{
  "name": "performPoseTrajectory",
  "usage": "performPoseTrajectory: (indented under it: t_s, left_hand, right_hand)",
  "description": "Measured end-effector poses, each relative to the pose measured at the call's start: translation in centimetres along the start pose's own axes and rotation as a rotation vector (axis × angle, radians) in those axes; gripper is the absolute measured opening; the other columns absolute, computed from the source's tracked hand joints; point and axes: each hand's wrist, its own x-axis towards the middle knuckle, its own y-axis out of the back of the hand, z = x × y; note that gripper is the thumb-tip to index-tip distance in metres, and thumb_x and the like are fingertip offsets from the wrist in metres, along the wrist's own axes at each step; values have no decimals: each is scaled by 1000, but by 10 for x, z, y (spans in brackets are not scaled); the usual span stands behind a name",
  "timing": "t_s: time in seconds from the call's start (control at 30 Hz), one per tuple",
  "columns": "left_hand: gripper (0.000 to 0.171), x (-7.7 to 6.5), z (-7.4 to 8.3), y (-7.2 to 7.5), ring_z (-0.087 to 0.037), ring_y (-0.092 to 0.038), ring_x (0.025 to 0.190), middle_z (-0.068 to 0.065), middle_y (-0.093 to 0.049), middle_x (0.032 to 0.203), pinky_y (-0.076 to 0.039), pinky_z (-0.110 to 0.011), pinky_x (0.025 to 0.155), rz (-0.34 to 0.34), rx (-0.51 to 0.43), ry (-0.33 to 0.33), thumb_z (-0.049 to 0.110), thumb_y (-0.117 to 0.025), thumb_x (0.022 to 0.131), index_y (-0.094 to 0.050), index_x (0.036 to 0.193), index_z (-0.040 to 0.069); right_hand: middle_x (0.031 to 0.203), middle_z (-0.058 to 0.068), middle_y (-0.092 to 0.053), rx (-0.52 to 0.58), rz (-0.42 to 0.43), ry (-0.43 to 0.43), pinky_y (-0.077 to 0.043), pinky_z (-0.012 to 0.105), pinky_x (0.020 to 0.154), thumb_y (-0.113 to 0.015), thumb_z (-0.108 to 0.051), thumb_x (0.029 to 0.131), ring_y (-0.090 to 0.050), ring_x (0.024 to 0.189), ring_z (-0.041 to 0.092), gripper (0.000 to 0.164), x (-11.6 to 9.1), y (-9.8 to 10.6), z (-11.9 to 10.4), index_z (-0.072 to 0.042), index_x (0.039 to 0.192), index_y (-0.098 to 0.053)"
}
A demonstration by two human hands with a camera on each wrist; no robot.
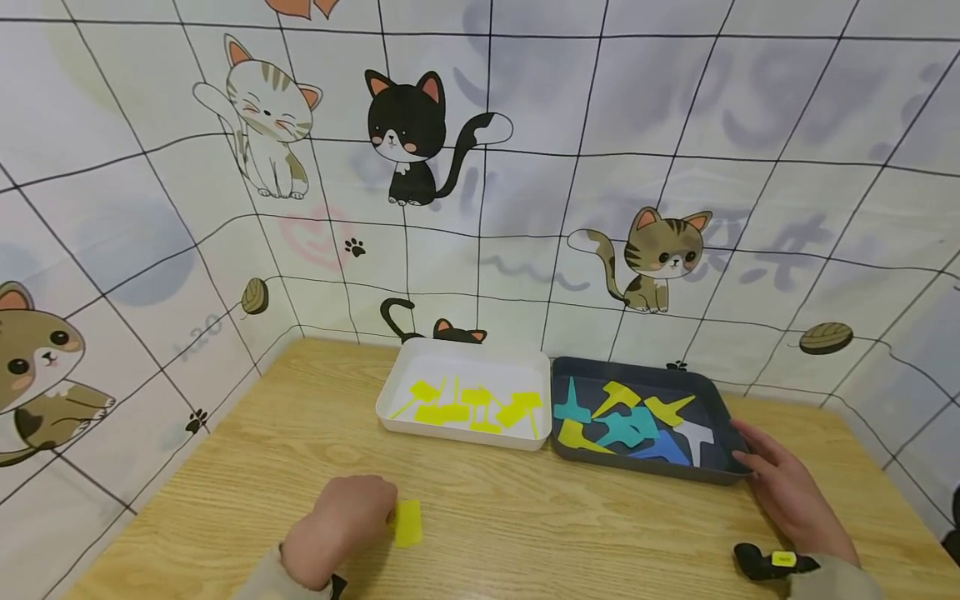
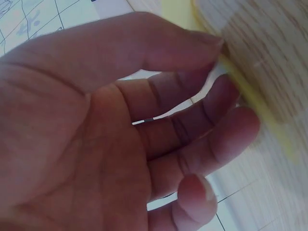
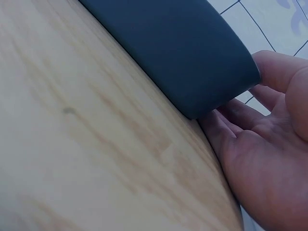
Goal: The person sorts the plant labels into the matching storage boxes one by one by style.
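My left hand [image 1: 341, 525] is above the table's front left and pinches a flat yellow piece [image 1: 408, 523] between thumb and fingers. In the left wrist view the yellow piece [image 2: 269, 113] appears as a thin strip, tilted close to the wood; the hand hides part of it. Over on the right, my right hand [image 1: 795, 492] holds the right end of a dark grey tray [image 1: 637, 467], thumb at the rim and fingers along the outer side. Yellow, teal, blue and pale flat cut-out pieces [image 1: 630, 427] lie in that tray.
A white tray [image 1: 465, 437] stands against the dark tray's left side, with several yellow cut-out pieces [image 1: 442, 413] inside. Both are on a wooden table [image 1: 510, 525]. A cat-print cloth [image 1: 525, 192] hangs behind the table and along its left.
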Motion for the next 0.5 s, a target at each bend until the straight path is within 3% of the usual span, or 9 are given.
performPoseTrajectory:
  t_s: [0.27, 0.5]
  left_hand:
    - [24, 2, -2, 0, -12, -37, 52, 5, -41, 58, -32, -29, 48, -17, -53, 20, 14, -66, 77, -45, 65, 18]
    - [26, 6, -5, -4, -10, -33, 51, 7, -38, 56, -30, -26, 46, 99, -85, -61, 10, -63, 73, -42, 61, 18]
  right_hand:
    - [149, -4, 8, -12, 9, -3, 2, 47, 103, -41, -22, 96, 11, 134, 21, 53, 0, 0, 0, -26, 143, -18]
    - [149, -4, 8, 31, -5, 7, 4, 47, 102, -42, -22, 96, 11, 134, 19, 54, -1, 0, -1, -24, 143, -17]
